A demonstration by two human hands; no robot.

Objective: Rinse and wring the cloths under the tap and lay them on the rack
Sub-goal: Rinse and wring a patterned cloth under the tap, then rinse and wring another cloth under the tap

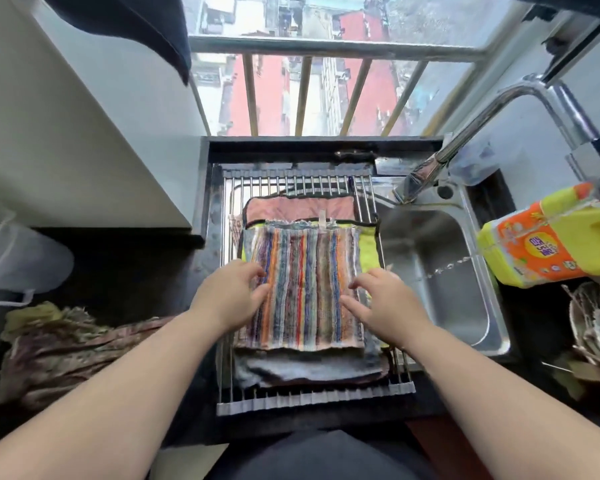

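Sink-side rack (pixel 291 183) at centre frame: I am resting my left hand (pixel 231 294) and right hand (pixel 383 299), fingers loosely apart, on the topmost striped cloth (pixel 305 282).

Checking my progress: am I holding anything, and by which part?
The striped cloth: left hand at its left edge, right hand at its right edge. Whether they pinch or just press, I cannot tell.

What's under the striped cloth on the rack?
Under the striped cloth: a yellow-green cloth showing at its right, a grey cloth at the near edge. Their covered parts are hidden.
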